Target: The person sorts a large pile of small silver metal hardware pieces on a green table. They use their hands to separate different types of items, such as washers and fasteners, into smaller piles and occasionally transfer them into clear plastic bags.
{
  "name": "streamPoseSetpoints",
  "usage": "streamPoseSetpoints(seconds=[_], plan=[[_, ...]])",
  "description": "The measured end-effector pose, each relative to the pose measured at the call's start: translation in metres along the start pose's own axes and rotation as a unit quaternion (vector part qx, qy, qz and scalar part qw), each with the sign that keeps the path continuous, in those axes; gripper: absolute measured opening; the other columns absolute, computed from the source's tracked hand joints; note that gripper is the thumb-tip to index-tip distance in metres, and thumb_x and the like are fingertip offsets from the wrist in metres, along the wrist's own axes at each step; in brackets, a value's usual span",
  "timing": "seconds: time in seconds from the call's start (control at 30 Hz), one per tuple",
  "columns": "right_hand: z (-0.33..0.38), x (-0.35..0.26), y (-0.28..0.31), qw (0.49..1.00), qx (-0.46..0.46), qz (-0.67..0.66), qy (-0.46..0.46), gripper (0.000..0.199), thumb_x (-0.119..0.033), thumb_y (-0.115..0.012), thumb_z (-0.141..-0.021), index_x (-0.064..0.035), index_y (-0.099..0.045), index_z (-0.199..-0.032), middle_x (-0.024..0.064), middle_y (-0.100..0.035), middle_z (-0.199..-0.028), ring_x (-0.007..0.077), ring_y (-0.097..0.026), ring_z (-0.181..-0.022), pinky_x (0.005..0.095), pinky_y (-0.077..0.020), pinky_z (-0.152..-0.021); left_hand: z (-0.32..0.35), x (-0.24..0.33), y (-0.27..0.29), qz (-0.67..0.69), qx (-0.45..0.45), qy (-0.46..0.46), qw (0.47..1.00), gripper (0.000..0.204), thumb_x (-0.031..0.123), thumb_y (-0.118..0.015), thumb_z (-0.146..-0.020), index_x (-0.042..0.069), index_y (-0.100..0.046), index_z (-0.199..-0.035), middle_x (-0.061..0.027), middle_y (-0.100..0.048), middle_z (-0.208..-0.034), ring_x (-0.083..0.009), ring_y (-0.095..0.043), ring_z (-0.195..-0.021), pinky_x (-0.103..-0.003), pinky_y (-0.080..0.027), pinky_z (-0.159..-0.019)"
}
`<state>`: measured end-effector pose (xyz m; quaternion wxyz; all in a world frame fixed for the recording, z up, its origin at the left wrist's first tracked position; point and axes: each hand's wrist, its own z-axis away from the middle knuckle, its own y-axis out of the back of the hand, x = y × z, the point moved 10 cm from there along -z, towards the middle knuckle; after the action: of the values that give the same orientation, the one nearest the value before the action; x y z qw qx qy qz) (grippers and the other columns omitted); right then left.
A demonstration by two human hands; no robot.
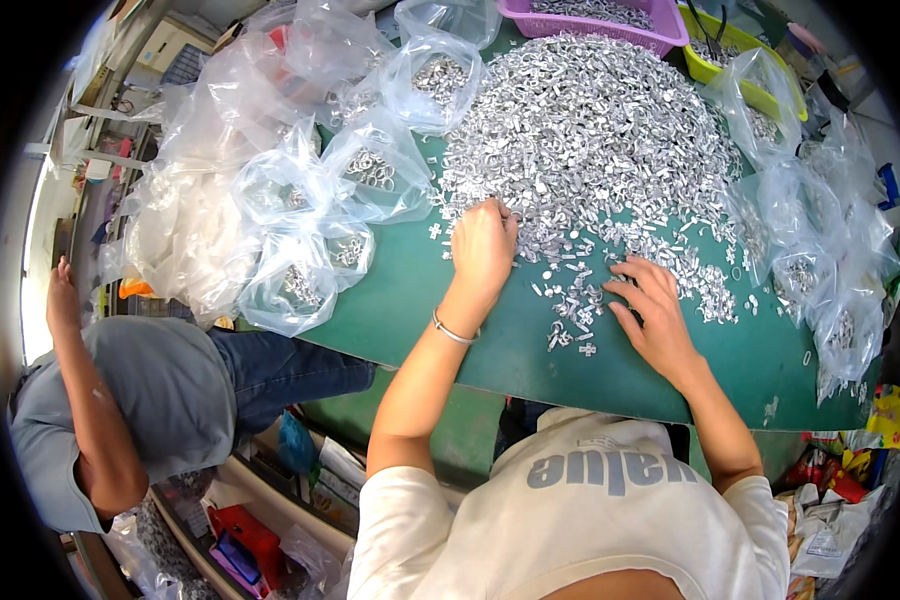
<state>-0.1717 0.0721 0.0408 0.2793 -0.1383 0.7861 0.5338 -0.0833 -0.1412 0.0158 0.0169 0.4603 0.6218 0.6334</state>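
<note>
- Here the left hand [483, 243] lies knuckles up at the near edge of the heap [585, 130] of small silver metal parts, fingers curled down into it; whether they pinch a part cannot be told. A thin bangle [453, 332] sits on that wrist.
- The right hand [653, 315] rests palm down, fingers spread and slightly bent, fingertips on the loose parts [570, 310] scattered just near of the heap; it grips nothing.
- Both forearms come in from the near edge, over the green table [410, 300].
- The heap covers the far middle of the table, thinning toward the hands.
- Clear bags [300, 280] crowd the left of the table, several holding small lots of metal parts; one open bag [432, 82] with parts stands just left of the heap.
- More clear bags [820, 290] with parts line the right edge.
- A purple basket [595, 20] filled with parts stands at the far edge, a yellow-green basket [740, 70] to its right.
- Another person [120, 400] in a grey shirt sits to the near left, one arm raised.
- Coloured packets [850, 480] lie low on the right.
</note>
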Motion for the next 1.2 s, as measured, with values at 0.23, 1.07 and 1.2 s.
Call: streamPoseSetpoints(seconds=[0.23,1.07,1.2], plan=[[0.002,-0.001,0.000,1.000,0.000,-0.013,-0.001,0.023,-0.005,-0.068,-0.081,-0.0043,-0.064,-0.104,0.0101,-0.057,-0.119,0.0320,-0.047,-0.121,0.0449,-0.0346,-0.100,0.002,0.009,0.028,0.071,0.056,-0.085,0.992,0.009,0.002,-0.069,-0.080,-0.003,-0.063,-0.084,-0.0113,-0.060,-0.065,-0.0210,-0.058,-0.055,-0.032,-0.046,-0.055],[0.003,-0.004,-0.002,1.000,0.004,-0.025,0.010,0.019,-0.004,-0.067,-0.081,-0.0034,-0.065,-0.100,0.0102,-0.058,-0.114,0.0306,-0.051,-0.116,0.0431,-0.0355,-0.098,-0.027,-0.072,0.117,0.056,0.220,-0.014,0.974,0.023,-0.001,-0.058,-0.088,-0.005,-0.058,-0.110,-0.0214,-0.064,-0.104,-0.0322,-0.065,-0.093,-0.038,-0.054,-0.076],[0.006,0.010,0.003,1.000,0.014,-0.006,-0.008,0.026,-0.007,-0.067,-0.082,-0.0035,-0.063,-0.107,0.0106,-0.057,-0.118,0.0317,-0.049,-0.119,0.0433,-0.0349,-0.100,0.011,-0.004,0.084,0.144,0.144,-0.086,0.975,0.021,-0.004,-0.058,-0.086,-0.003,-0.060,-0.107,-0.0190,-0.065,-0.102,-0.0339,-0.064,-0.093,-0.037,-0.053,-0.080]])
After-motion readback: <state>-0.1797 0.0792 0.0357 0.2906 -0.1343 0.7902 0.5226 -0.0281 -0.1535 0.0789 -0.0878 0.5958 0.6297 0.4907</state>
